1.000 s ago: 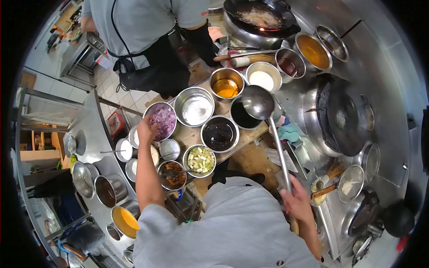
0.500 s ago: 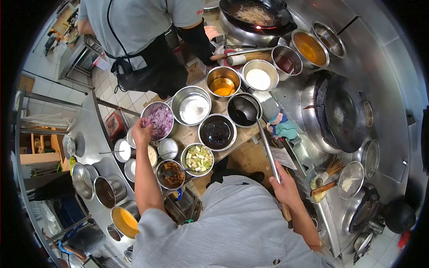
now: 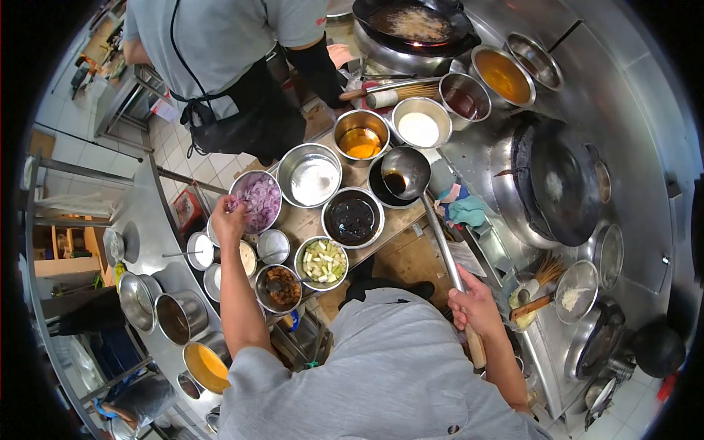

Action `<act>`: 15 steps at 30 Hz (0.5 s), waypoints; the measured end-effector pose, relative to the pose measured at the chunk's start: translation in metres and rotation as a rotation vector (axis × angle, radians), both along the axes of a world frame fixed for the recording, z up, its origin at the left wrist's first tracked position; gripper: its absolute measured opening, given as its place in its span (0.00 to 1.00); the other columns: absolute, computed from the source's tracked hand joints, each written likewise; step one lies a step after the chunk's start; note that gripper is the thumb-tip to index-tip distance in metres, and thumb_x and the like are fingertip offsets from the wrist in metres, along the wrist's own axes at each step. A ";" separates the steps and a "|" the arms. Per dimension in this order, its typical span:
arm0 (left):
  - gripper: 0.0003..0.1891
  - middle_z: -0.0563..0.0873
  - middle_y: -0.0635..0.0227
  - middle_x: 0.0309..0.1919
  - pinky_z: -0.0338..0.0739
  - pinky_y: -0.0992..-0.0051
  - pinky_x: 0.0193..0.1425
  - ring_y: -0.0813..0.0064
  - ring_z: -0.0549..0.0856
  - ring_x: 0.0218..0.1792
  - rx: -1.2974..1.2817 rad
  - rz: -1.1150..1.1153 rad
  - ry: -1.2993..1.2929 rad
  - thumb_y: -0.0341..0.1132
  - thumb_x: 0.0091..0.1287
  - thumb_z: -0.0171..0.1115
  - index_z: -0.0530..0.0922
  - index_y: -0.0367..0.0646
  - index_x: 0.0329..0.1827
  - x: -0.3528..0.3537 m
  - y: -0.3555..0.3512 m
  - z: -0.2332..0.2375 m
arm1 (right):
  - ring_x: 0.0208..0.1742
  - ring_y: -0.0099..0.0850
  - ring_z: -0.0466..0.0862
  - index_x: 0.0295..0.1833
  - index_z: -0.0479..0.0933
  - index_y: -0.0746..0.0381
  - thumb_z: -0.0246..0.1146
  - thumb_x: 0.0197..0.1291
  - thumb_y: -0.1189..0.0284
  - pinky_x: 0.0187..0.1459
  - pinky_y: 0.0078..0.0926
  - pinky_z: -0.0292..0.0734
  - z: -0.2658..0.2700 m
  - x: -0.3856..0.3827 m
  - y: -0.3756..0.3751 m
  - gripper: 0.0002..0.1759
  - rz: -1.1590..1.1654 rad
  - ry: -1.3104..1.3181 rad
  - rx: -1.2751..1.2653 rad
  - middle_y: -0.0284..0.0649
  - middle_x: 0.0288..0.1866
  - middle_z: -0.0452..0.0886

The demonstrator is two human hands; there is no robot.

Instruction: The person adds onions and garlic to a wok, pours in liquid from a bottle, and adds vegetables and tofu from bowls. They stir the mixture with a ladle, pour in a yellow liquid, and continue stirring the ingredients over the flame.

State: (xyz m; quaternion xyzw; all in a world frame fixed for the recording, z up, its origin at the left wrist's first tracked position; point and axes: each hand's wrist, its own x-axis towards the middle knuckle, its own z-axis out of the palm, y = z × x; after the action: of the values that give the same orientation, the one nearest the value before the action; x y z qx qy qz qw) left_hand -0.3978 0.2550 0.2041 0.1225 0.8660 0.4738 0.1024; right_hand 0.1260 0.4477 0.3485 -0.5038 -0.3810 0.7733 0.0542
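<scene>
My left hand (image 3: 229,218) is at the near rim of a steel bowl of chopped red onion (image 3: 260,199), its fingers pinched together at the onion. My right hand (image 3: 474,302) is wrapped round the wooden-ended handle of a long steel ladle (image 3: 405,173). The ladle's cup is held over a pot of dark sauce (image 3: 381,189), with a little dark liquid inside. Beside that pot stand a bowl of dark, glossy sauce (image 3: 353,218) and a bowl of clear liquid (image 3: 309,176). Cut green-and-white scallion (image 3: 323,263) fills another bowl nearby.
A co-worker (image 3: 220,66) in a black apron stands at the far left. An empty-looking wok (image 3: 554,183) sits on the range at right; another wok (image 3: 411,26) bubbles above a flame. Strainers (image 3: 576,292) and bamboo brushes (image 3: 544,273) lie along the range edge.
The ladle's cup has risen out of the dark sauce and tipped upright, carrying a little liquid. My right hand has shifted slightly; my left stays at the onion bowl.
</scene>
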 end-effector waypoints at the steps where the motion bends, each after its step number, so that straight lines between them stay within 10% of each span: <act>1: 0.11 0.85 0.66 0.37 0.86 0.74 0.28 0.76 0.86 0.29 0.006 -0.001 -0.016 0.24 0.63 0.69 0.81 0.37 0.47 -0.001 0.000 0.002 | 0.16 0.18 0.68 0.85 0.56 0.52 0.62 0.70 0.78 0.17 0.22 0.67 0.002 0.001 0.000 0.40 -0.002 0.004 0.015 0.32 0.25 0.72; 15: 0.12 0.85 0.63 0.40 0.88 0.76 0.32 0.76 0.87 0.35 0.279 -0.085 -0.064 0.25 0.65 0.71 0.80 0.37 0.50 0.037 0.044 0.051 | 0.17 0.19 0.66 0.85 0.54 0.50 0.58 0.72 0.76 0.20 0.24 0.68 -0.004 0.047 0.020 0.39 -0.143 0.304 -0.307 0.33 0.28 0.71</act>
State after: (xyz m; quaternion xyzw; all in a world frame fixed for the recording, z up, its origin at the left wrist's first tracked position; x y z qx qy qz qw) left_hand -0.3610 0.2995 0.2547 0.1572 0.7822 0.5884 0.1317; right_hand 0.1727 0.4676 0.3446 -0.4097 -0.2096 0.8834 0.0885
